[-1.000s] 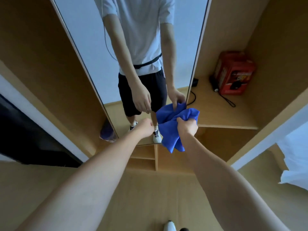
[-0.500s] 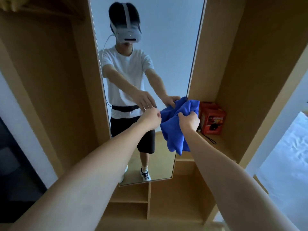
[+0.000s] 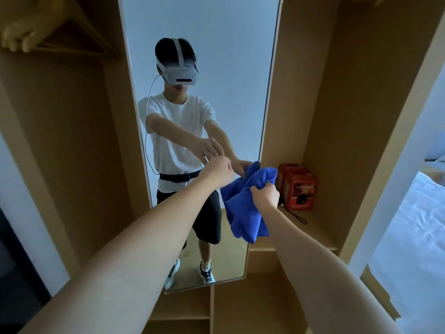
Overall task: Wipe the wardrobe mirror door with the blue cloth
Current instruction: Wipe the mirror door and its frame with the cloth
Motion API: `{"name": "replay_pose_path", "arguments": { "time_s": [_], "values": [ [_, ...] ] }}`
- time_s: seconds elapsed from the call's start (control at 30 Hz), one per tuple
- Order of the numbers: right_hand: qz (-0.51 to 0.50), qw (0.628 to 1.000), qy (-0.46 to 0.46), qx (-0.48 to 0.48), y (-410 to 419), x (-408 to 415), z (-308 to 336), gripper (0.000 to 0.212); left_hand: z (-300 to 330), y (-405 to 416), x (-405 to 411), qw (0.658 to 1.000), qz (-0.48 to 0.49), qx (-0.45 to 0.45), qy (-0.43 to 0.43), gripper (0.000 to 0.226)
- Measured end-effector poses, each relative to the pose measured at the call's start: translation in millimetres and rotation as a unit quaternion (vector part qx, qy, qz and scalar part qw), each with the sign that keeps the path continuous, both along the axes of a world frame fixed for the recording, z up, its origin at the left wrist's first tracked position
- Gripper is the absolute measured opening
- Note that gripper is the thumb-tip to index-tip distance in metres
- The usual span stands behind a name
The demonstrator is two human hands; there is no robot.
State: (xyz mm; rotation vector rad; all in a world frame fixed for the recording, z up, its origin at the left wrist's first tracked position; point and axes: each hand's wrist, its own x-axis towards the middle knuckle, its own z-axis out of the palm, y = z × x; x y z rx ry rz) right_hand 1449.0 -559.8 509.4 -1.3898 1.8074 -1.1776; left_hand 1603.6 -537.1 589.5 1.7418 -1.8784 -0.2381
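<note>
Clamped in my right hand [image 3: 265, 195], the cloth [image 3: 243, 208] hangs bunched near the mirror's [image 3: 204, 68] right edge, its loose folds drooping, not yet pressed flat on the glass. Head view: my left hand [image 3: 218, 174], fingers curled, meets the cloth's left edge, I judge to gather a wiping pad; whether it pinches, I cannot tell. Farther right, a red box [image 3: 297, 190] sits on the shelf [image 3: 320, 233], clear of the stroke.

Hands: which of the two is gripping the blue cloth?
The right hand, fist bunched into the blue cloth. The left hand sits beside its edge, holding nothing visible.
</note>
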Motion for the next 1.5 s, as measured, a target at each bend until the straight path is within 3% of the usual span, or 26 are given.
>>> {"name": "replay_pose_path", "arguments": {
  "time_s": [0.27, 0.33, 0.5, 0.83, 1.03, 1.33, 1.4, 1.5],
  "values": [
    [-0.024, 0.982, -0.016, -0.188, -13, 3, 57, 0.016, 4, -4, -12, 1.000, -0.009, -0.005, -0.002, 0.021],
    [-0.024, 0.984, -0.004, -0.174, -13, 3, 42, 0.016, 3, -5, -14, 1.000, -0.007, -0.007, -0.002, 0.021],
    [-0.007, 0.999, -0.002, -0.031, -9, -2, -12, 0.021, 1, -6, -16, 1.000, -0.010, -0.003, 0.002, 0.020],
    [-0.021, 0.981, 0.030, -0.191, -20, -4, 34, 0.014, 11, -8, -23, 1.000, -0.001, -0.018, 0.003, 0.020],
    [0.000, 0.998, 0.043, -0.054, -19, -12, -18, 0.014, 4, -10, -28, 1.000, -0.005, -0.002, -0.006, 0.022],
    [-0.023, 0.973, 0.015, -0.230, -28, -5, 57, 0.014, 13, -21, -24, 1.000, 0.012, -0.008, -0.011, 0.017],
    [-0.014, 0.976, 0.035, -0.214, -25, -6, 44, 0.016, 13, -23, -24, 1.000, 0.017, -0.011, -0.011, 0.017],
    [0.015, 0.991, 0.079, -0.111, -20, -13, 1, 0.020, 7, -24, -23, 1.000, 0.015, -0.012, -0.006, 0.017]
  ]
}}
